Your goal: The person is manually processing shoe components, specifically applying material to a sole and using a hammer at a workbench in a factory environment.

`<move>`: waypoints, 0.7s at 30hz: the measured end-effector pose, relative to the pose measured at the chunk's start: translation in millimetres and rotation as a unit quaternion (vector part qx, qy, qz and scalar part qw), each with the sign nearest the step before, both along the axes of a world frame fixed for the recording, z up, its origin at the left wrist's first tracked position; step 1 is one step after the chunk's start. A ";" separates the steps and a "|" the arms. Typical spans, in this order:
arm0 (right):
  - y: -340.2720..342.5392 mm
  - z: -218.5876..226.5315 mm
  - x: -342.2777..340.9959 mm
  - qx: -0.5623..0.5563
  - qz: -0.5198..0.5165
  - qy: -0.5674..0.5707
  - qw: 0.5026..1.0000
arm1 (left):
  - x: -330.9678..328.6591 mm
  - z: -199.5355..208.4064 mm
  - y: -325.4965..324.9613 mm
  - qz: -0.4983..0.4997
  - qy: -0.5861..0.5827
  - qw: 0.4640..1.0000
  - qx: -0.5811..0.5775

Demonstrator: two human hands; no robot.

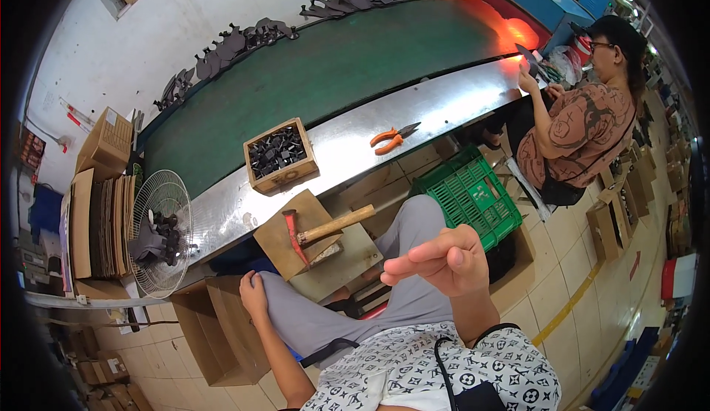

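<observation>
While the left hand (254, 295) lies over the left knee of the grey trousers (303, 306), the right hand (450, 260) is raised above the lap, fingers extended and drawn together, thumb bent in near them. Right hand: loose, free of any load. Left hand: back and fingers seen against the cloth, palm hidden; cannot tell whether it grips a fold.

Hammer (336, 225) on a brown pad (272, 235) ahead of the lap, between the hands and apart from both. Red head to the left, wooden handle slanting up to the right, its end past the pad's edge. Pad sits over a grey plate (356, 252).

Beyond, a steel ledge (344, 136) along a green belt (355, 63). On the ledge: wooden box (290, 179) filled with small black parts (277, 152); to its right, orange-handled pliers (390, 143), tips pointing right. Dark grey pieces (229, 46) in rows along the belt's far side, by the wall. At left, a round wire guard (189, 222) with more dark pieces, beside stacked cardboard (111, 226). Open carton (222, 330) by the left knee; green crate (477, 198) beyond the right hand. Far right, a seated co-worker (580, 130) holds a dark piece (528, 58) near an orange-red glow at the belt's end.
</observation>
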State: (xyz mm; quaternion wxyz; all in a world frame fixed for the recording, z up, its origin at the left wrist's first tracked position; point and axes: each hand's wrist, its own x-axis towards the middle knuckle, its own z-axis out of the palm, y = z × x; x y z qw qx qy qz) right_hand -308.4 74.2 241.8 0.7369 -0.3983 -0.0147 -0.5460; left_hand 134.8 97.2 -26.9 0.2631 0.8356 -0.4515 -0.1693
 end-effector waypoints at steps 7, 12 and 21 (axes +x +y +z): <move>-2.6 -7.5 0.4 0.001 0.024 -0.017 1.000 | -2.1 3.8 0.8 -0.002 -0.012 1.000 0.004; -4.5 -5.0 5.9 -0.010 0.057 0.021 0.998 | -0.9 1.4 0.5 -0.008 -0.012 1.000 0.001; -11.2 -10.4 6.6 -0.029 0.167 -0.075 0.983 | -0.1 1.3 3.2 0.003 -0.007 1.000 0.010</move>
